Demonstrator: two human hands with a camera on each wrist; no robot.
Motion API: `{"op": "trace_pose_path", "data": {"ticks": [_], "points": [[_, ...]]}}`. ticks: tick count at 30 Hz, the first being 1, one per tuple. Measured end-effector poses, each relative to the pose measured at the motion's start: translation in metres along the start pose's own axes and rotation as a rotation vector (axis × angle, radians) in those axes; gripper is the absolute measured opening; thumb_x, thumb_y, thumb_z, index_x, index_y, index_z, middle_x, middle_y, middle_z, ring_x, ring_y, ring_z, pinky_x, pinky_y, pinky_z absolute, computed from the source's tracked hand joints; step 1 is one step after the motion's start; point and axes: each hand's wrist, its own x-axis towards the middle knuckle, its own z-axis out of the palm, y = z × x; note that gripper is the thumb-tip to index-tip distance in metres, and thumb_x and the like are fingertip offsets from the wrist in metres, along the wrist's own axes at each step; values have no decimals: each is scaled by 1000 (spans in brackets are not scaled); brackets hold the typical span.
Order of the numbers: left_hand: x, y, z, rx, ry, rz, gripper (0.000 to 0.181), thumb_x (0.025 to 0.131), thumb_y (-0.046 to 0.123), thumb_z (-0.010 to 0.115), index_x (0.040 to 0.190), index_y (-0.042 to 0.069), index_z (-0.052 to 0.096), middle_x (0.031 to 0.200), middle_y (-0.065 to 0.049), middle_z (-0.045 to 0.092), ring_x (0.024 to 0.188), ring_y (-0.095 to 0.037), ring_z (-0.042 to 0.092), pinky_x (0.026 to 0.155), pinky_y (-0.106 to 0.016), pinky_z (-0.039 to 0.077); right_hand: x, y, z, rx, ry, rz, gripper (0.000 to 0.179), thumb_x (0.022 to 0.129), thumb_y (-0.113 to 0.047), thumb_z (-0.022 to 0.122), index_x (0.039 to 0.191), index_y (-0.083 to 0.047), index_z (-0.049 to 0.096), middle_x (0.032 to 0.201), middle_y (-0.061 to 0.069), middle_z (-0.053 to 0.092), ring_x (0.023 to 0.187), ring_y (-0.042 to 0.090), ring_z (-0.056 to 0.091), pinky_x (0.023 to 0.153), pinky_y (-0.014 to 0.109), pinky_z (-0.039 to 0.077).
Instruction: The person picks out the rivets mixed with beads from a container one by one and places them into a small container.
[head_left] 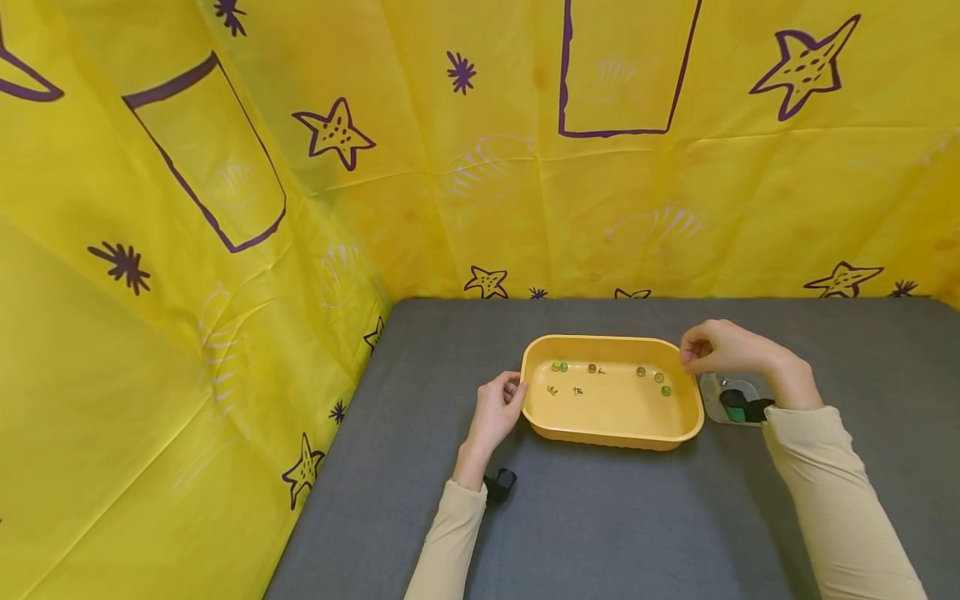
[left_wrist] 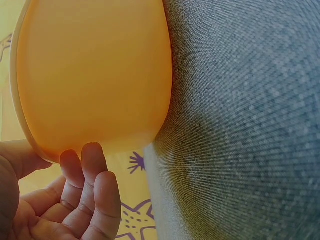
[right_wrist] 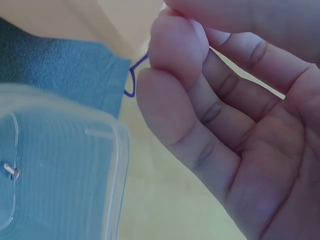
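Observation:
A yellow plastic tub (head_left: pixel 607 417) stands on a grey cloth-covered table. Inside lie several green and amber marbles (head_left: pixel 666 390) and a few tiny gold-coloured metal pieces (head_left: pixel 577 391). My left hand (head_left: pixel 498 408) grips the tub's left end, its thumb at the rim and the fingers against the outer wall (left_wrist: pixel 95 75). At the tub's right end, my right hand (head_left: pixel 723 348) is by the rim with curled fingers (right_wrist: pixel 167 105), their tips near the thumb. Whether anything sits between those fingertips is hidden.
Right of the tub is a clear plastic container (head_left: pixel 716 410), partly under my right wrist and its black mount (head_left: pixel 756 408). A small metal piece (right_wrist: pixel 11 171) lies in it. Yellow patterned cloth (head_left: pixel 480 217) rises behind and left of the table.

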Motion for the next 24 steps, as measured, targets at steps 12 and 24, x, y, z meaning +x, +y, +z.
{"op": "trace_pose_path", "data": {"ticks": [12, 24], "points": [[1, -2, 0, 4, 5, 8, 19, 90, 6, 58, 101, -9, 63, 67, -5, 55, 55, -10, 47, 50, -20, 40, -11, 8, -4, 29, 2, 0, 9, 79, -3, 69, 76, -7, 61, 66, 0, 57, 56, 10, 52, 53, 26, 46], [1, -3, 1, 5, 2, 8, 20, 90, 7, 58, 102, -9, 63, 67, -5, 55, 55, -10, 47, 49, -20, 40, -22, 15, -9, -9, 33, 25, 10, 78, -6, 70, 75, -9, 61, 66, -2, 56, 57, 7, 49, 54, 25, 44]]}}
